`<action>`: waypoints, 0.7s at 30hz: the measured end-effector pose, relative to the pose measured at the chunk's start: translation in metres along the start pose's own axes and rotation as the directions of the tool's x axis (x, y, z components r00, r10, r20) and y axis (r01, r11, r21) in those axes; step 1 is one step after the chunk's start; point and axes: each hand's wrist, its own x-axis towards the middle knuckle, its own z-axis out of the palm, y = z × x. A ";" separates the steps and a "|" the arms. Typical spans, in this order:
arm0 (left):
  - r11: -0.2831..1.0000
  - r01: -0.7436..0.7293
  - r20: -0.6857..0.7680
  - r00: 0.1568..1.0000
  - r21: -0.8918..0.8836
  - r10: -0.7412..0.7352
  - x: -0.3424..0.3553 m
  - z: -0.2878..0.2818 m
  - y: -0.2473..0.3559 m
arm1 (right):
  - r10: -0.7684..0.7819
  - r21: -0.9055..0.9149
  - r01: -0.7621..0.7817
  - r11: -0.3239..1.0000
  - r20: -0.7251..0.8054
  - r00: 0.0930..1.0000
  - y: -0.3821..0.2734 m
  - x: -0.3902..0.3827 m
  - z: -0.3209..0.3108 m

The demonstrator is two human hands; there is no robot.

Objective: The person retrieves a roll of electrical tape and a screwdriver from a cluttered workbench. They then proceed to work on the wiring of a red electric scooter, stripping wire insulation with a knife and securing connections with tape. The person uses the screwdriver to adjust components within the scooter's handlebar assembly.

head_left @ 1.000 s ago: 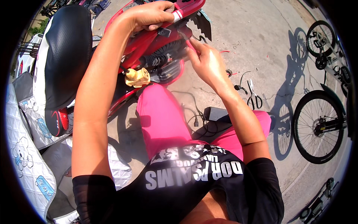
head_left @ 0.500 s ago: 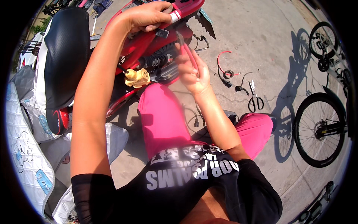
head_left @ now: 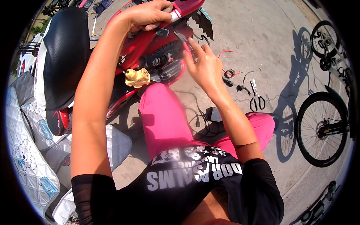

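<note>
My left hand [head_left: 152,17] is closed around the red frame [head_left: 182,10] of a scooter with a white band on it. In my right hand [head_left: 206,67] is a pair of red-handled pliers [head_left: 188,48]. The pliers are smeared by motion, and their grey metal end points at the scooter's red body [head_left: 165,35], close to a small dark square piece [head_left: 162,32]. Whether the pliers touch the body I cannot tell. Below that lies a black coil spring [head_left: 155,58]. A yellow plug-like block [head_left: 137,77] hangs beside it.
Scissors [head_left: 257,96] with black handles, red wire [head_left: 225,52], a tape roll [head_left: 230,73] and black connectors [head_left: 243,89] lie on the concrete to the right. A cable with a plug [head_left: 197,123] rests between my legs. A bicycle wheel [head_left: 321,129] stands far right; the black seat [head_left: 67,56] is left.
My right hand has turned over, palm now facing down, and shifted slightly right and up with the pliers. My left hand keeps its hold on the frame.
</note>
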 end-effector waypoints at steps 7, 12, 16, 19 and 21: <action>0.999 0.018 -0.008 1.000 0.032 -0.018 -0.001 -0.001 -0.002 | -0.045 -0.090 0.040 0.995 -0.054 0.998 -0.004 0.000 -0.004; 1.000 0.006 -0.014 1.000 0.015 -0.006 -0.001 0.002 -0.002 | -0.156 -0.190 0.136 0.972 -0.091 0.984 0.000 0.001 -0.003; 1.000 0.018 -0.009 1.000 0.010 -0.018 0.000 0.000 -0.003 | -0.184 -0.226 0.159 0.961 -0.093 0.978 -0.002 0.001 -0.004; 1.000 0.001 -0.008 1.000 0.005 -0.001 0.000 0.000 -0.005 | -0.197 -0.249 0.168 0.954 -0.097 0.976 -0.001 0.001 -0.002; 1.000 0.000 -0.011 1.000 0.009 0.000 0.000 0.000 -0.004 | -0.222 -0.278 0.182 0.943 -0.122 0.967 0.001 0.000 0.000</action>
